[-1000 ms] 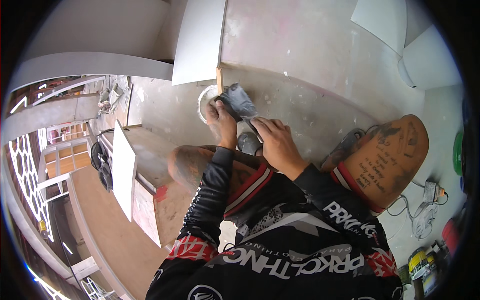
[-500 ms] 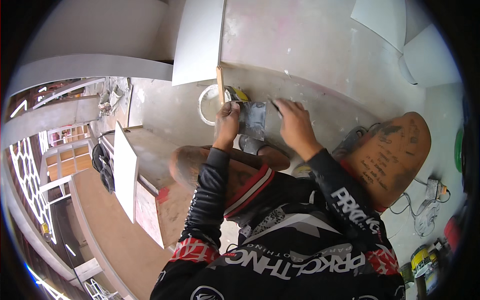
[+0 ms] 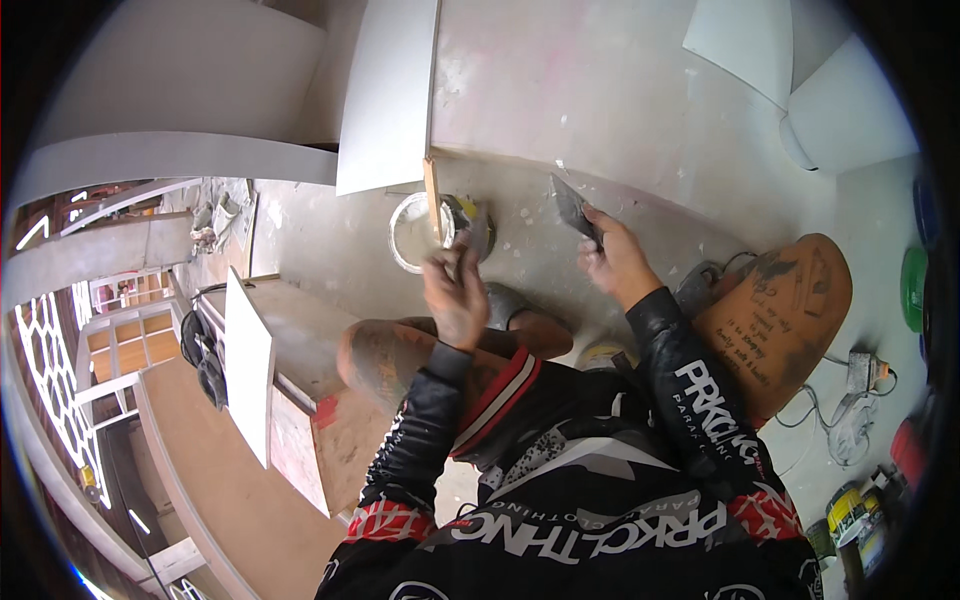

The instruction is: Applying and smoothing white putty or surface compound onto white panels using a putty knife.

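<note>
Grey putty knife (image 3: 574,208) sits gripped in the right hand (image 3: 615,262), blade angled toward the far curved panel (image 3: 620,110), apparently ready to spread filler. Left hand (image 3: 455,295), blurred, closes on a smaller scraper (image 3: 473,232) beside the white tub (image 3: 412,232); its contents are unclear.

Head-worn fisheye, steeply downward, close.

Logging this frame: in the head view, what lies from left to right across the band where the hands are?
White round bucket → left hand holding a grey putty-smeared board → right hand gripping a dark flat putty knife → brown rounded wooden panel.
</note>
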{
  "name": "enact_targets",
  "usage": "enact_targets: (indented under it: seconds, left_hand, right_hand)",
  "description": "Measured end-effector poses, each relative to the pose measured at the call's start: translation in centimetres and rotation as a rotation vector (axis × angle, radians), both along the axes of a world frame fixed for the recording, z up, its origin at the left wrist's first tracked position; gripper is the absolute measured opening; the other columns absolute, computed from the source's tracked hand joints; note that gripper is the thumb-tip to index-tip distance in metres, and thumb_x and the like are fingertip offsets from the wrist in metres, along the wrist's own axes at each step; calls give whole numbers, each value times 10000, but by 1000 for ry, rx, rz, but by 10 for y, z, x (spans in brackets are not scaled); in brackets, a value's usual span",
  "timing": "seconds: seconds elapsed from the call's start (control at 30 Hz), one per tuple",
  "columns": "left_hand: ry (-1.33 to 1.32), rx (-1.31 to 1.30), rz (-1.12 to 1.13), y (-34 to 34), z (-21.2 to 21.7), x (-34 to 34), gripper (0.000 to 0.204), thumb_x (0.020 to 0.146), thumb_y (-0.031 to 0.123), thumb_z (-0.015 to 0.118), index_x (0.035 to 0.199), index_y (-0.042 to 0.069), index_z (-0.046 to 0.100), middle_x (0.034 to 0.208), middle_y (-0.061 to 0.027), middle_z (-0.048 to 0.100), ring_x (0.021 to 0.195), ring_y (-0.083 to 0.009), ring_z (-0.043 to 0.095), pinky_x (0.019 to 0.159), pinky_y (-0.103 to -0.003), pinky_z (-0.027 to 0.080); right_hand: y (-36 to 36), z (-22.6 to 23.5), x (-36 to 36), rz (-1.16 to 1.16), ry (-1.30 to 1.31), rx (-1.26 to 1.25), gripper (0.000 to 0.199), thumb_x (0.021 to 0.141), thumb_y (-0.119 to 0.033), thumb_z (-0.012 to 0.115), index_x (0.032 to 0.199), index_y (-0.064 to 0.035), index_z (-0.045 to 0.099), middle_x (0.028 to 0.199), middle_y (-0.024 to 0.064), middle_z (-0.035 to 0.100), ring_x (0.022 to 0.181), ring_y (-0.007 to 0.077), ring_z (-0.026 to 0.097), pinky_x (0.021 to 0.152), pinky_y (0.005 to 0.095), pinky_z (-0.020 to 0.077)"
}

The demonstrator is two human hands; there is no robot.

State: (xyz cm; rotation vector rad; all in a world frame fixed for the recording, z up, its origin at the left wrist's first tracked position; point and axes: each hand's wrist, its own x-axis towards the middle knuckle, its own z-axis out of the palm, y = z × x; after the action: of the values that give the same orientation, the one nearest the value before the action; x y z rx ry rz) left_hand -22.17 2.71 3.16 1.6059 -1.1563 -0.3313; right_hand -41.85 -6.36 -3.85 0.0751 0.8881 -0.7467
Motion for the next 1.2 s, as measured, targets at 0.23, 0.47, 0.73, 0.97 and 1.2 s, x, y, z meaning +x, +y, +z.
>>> enact_targets:
  seconds: [0.23, 0.47, 0.73, 0.97, 1.2]
  left_hand:
    - [-559, -19, -768, 3, 6, -47, 645, 638, -49, 634, 1272, 54, 567, 1266, -173, 602, 1087, -373, 596, 877, -427, 489]
    - [-279, 660, -331, -42, -72, 20, 352, 884, 71, 566, 1235, 62, 592, 1005, -242, 661, 926, -410, 639, 745, -464, 505]
    - [-284, 322, -579, -7, -24, -35, 408, 896, -24, 521, 1295, 50, 562, 1164, -237, 630, 1075, -373, 627, 875, -380, 499]
    - [65, 413, -301, -40, -30, -13, 380, 959, 72, 515, 1338, 65, 532, 1230, -216, 619, 1119, -308, 621, 912, -342, 482]
    - [258, 456, -404, -17, -34, -27, 419, 978, 133, 523, 1396, 117, 497, 829, -129, 660, 765, -93, 564, 708, -284, 485]
  right_hand:
    - [43, 27, 35, 2, -139, 255, 310, 982, -423, 473, 815, -165, 518, 567, -42, 392, 415, 60, 343, 369, 219, 268]
    - [63, 22, 5, 122, 50, 224, 285, 907, -420, 643, 800, -179, 533, 550, -41, 324, 434, 101, 315, 411, 240, 283]
    - [20, -2, -2, -188, 915, -712, 287, 925, -245, 616, 1107, -25, 595, 980, 129, 685, 844, 252, 641, 783, 352, 488]
    - [24, -14, 0, 194, 870, -854, 243, 919, -175, 579, 1086, 2, 587, 935, 223, 659, 841, 321, 648, 746, 386, 487]
    - [32, -30, 34, 188, 776, -1120, 285, 792, -23, 532, 1071, -38, 477, 949, 141, 552, 872, 203, 565, 731, 340, 470]
